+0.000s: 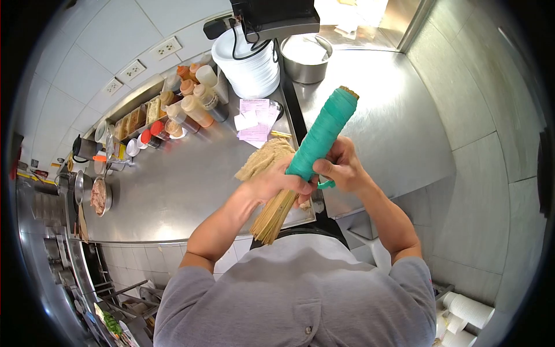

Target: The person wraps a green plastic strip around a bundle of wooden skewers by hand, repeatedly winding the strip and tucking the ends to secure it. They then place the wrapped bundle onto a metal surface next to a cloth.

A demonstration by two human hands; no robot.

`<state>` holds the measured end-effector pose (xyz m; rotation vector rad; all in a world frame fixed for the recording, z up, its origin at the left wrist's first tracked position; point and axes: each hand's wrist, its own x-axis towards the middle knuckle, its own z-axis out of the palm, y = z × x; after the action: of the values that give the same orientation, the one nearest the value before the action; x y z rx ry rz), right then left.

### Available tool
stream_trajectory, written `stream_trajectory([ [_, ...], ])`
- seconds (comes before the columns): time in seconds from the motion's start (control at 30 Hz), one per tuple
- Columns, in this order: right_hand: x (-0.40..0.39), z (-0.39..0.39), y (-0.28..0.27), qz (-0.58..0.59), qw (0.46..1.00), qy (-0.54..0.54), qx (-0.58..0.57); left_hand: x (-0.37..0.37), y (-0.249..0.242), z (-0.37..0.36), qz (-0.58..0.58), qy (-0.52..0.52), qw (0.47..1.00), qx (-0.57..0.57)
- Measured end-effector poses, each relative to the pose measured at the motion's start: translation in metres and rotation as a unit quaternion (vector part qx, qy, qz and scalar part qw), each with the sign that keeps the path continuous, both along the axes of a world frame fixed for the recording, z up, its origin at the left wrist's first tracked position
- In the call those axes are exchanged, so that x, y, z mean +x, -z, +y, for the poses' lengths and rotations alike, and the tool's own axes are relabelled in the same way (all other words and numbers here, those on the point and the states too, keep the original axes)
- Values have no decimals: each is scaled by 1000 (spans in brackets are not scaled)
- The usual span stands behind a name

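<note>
Green-wrapped bundle (307, 162), pointing to one o'clock: likely light, stiff. Hold by wrap (325, 130); left hand (283, 184) and right hand (342, 166) fingers grasp its lower end.

Bright light glares on the steel counter (173, 194), while dark, fisheye-bent edges look perhaps slightly blurred.

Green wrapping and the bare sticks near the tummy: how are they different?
The wrapping is bluish green; the bare sticks are straw-yellow. The wrapping makes one thick tube; the sticks show as many thin strips. The wrapping reaches up the picture; the sticks reach down. Both share one bundle.
</note>
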<state>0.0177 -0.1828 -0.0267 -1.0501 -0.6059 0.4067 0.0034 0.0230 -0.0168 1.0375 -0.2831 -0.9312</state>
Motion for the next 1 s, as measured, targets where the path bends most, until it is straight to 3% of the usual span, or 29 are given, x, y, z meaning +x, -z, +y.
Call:
stream_trajectory([
  [0.13, 10, 1, 16, 35, 994, 90, -46, 0, -3, 1, -170, -49, 978, 107],
  [0.27, 23, 6, 33, 121, 977, 151, -93, -4, 32, 1, -366, -170, 882, 243],
  [0.33, 27, 11, 39, 170, 967, 162, -95, -5, 26, -8, -395, -219, 836, 311],
  [0.4, 27, 18, 41, 151, 967, 178, -106, -8, 6, -17, -341, -228, 816, 406],
  [0.5, 25, 29, 38, 107, 965, 205, -121, -2, 16, -25, -400, -252, 749, 464],
  [0.6, 25, 30, 29, 62, 956, 241, -156, 1, 17, -24, -402, -265, 753, 449],
  [0.8, 26, 11, 11, 40, 949, 207, -233, 4, 23, -18, -358, -274, 829, 331],
  [0.9, 25, 7, 12, 69, 949, 206, -228, 1, 21, -24, -363, -296, 831, 300],
  [1.0, 23, 7, 13, 79, 953, 213, -199, -1, 17, -32, -365, -279, 811, 362],
])
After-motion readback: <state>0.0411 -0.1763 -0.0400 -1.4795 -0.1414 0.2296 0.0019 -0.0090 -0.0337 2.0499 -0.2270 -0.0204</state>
